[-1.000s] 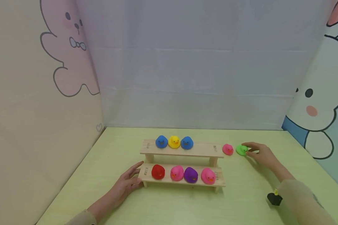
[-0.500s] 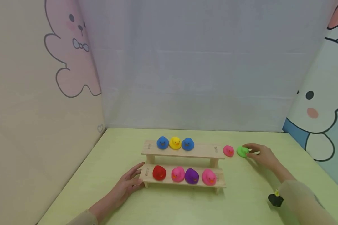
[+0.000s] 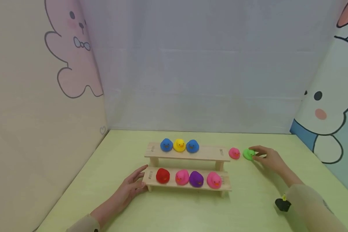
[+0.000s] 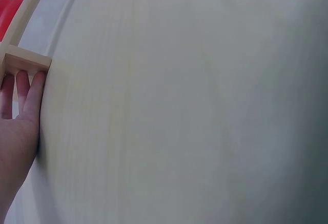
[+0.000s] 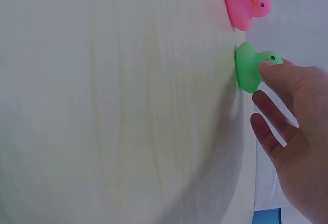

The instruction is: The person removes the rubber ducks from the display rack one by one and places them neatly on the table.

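On the right, my right hand [image 3: 270, 158] pinches a green rubber duck [image 3: 248, 154] by its head with thumb and forefinger. The duck stands on the table, and in the right wrist view the other fingers [image 5: 266, 131] hang free of it. Close beside it is a small pink rubber duck [image 3: 234, 153]. My left hand [image 3: 129, 187] touches the left end of a two-step wooden rack [image 3: 208, 153], its fairly straight fingers [image 4: 34, 93] against a leg. Blue, yellow and blue ducks sit on the upper step; red, pink, purple [image 3: 196, 179] and pink ducks line the lower one.
A small black object with a yellow top [image 3: 282, 203] lies on the pale table [image 3: 203, 216] near the right sleeve [image 3: 310, 199]. A grey cloth [image 3: 197, 80] hangs behind the table, with printed cartoon animals on the side walls.
The camera view shifts slightly. Both hands, the rack and the ducks keep their places.
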`<state>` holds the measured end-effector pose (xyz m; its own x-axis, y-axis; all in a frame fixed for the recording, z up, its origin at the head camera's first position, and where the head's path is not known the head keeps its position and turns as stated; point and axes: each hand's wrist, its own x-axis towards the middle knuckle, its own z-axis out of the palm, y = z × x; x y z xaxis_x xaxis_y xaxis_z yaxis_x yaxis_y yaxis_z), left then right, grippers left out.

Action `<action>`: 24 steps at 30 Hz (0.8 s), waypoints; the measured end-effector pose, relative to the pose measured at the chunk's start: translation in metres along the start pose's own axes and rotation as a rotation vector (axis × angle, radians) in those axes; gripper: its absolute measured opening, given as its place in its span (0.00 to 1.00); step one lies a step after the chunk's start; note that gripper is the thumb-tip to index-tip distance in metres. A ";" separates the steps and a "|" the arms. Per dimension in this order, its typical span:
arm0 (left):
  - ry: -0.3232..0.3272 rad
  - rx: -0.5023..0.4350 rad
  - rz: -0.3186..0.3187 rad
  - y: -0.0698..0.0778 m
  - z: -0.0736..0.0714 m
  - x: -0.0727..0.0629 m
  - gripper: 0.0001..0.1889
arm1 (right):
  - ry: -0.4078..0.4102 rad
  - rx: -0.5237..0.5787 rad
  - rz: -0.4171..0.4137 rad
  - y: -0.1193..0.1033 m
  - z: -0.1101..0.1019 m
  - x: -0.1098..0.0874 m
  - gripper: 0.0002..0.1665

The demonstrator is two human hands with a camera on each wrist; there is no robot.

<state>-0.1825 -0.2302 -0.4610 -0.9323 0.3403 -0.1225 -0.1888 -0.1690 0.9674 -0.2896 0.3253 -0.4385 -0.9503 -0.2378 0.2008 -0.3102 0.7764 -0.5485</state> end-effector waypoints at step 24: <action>-0.004 0.000 0.007 0.000 0.000 0.001 0.32 | 0.032 0.036 -0.102 0.000 -0.003 0.002 0.30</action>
<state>-0.1834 -0.2304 -0.4607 -0.9323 0.3430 -0.1150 -0.1824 -0.1711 0.9682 -0.2917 0.3259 -0.4357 -0.9126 -0.2954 0.2827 -0.4066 0.7275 -0.5526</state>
